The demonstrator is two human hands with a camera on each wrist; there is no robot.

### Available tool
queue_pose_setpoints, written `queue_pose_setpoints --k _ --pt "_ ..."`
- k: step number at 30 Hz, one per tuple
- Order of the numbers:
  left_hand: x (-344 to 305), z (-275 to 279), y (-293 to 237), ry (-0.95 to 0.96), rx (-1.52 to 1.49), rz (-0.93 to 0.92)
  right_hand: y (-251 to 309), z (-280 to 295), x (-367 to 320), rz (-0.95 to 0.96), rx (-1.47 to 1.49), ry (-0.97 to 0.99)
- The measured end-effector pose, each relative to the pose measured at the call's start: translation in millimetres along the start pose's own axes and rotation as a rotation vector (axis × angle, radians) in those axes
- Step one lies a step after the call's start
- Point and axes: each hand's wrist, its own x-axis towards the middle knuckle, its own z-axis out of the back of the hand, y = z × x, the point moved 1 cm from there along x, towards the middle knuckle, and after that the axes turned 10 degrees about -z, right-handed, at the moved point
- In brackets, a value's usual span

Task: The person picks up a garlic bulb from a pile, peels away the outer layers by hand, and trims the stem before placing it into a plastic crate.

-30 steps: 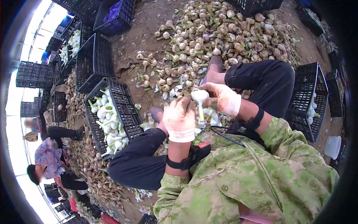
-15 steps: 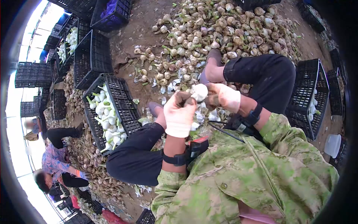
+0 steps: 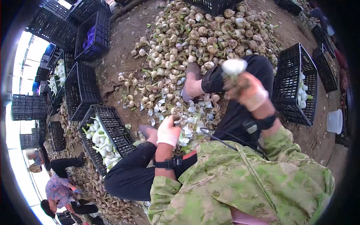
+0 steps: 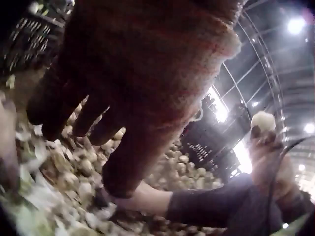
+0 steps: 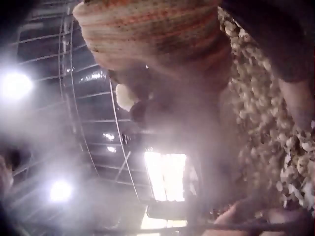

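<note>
My right hand (image 3: 249,92), in a soiled white work glove, grips a clean white garlic bulb (image 3: 234,66) over my right knee. In the left wrist view the same garlic bulb (image 4: 263,121) shows pale at the fingertips. Part of it, the white bulb (image 5: 125,97), peeks past the hand in the right wrist view. My left hand (image 3: 168,131) hovers above the peelings (image 3: 191,122) between my legs. Seen from the left wrist, that gloved hand (image 4: 147,73) has its fingers spread loosely downward and holds nothing.
Beyond my feet spreads a heap of unpeeled garlic (image 3: 210,33). A black crate (image 3: 118,123) with clean bulbs stands to my left, and another black crate (image 3: 287,82) with bulbs to my right. A white tub (image 3: 334,122) sits farther right. Another person (image 3: 58,191) works at far left.
Both hands were together at the bulb over the peelings. The right hand has carried the bulb away to the right and up, while the left has let go. The head view has shifted.
</note>
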Motion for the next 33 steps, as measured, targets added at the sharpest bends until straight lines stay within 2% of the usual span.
queue_pose_setpoints --k 1,2,3,4,6,7,10,12,13,14,15,16,17,19,20,21,22,24,26,27,30,32,33 --pt "7 -5 -1 0.007 -0.098 -0.013 20 37 -17 0.29 -0.278 -0.051" --pt "14 -8 -3 0.011 -0.195 -0.025 46 41 -37 0.347 -0.056 -0.157" --pt "18 -6 -14 0.003 -0.27 0.039 71 53 -57 0.339 -0.059 -0.153" --pt "23 -5 -19 0.065 -0.266 0.036 99 68 -80 0.517 0.012 -0.148" --pt "27 -2 -27 0.241 -0.191 0.177 147 100 -116 0.878 0.158 -0.139" --pt "29 -4 -27 0.238 -0.199 0.183 165 114 -126 0.924 0.052 -0.095" --pt "32 -11 -17 0.151 -0.107 0.12 181 109 -71 0.823 -0.124 0.088" --pt "35 -23 0 0.298 -0.199 0.128 146 103 11 0.301 -0.198 0.293" --pt "37 -14 -3 0.33 -0.26 0.188 103 41 54 0.462 -0.637 -0.027" --pt "35 -18 4 0.295 -0.252 0.167 74 2 93 0.336 -0.86 -0.177" --pt "34 -14 7 0.256 -0.264 0.163 48 -22 133 0.268 -1.187 -0.258" --pt "33 -9 8 0.217 -0.275 0.162 20 -36 170 0.126 -1.372 -0.338" --pt "33 -5 11 0.187 -0.235 0.182 -3 -28 213 0.025 -1.538 -0.265" --pt "29 -8 26 0.163 -0.237 0.2 -44 -27 274 0.073 -2.119 -0.209" --pt "26 -10 32 0.117 -0.223 0.198 -64 -11 308 0.151 -2.248 -0.155" --pt "26 -10 36 0.116 -0.227 0.207 -79 -7 335 -0.029 -2.328 -0.14" --pt "26 -8 40 0.116 -0.231 0.218 -96 -1 360 -0.009 -2.432 -0.132" --pt "24 -13 53 0.14 -0.273 0.253 -120 13 393 0.085 -2.436 -0.128" --pt "23 -14 65 0.219 -0.282 0.295 -138 27 422 0.046 -2.457 -0.148" --pt "21 -16 69 0.141 -0.294 0.259 -143 34 434 0.026 -2.48 -0.19" --pt "19 -21 82 0.157 -0.279 0.314 -141 47 452 0.086 -2.47 -0.225" --pt "25 -14 87 0.045 -0.39 0.376 -129 58 450 0.226 -2.323 -0.335" --pt "27 -10 87 -0.116 -0.454 0.414 -121 47 438 0.117 -2.143 -0.327"
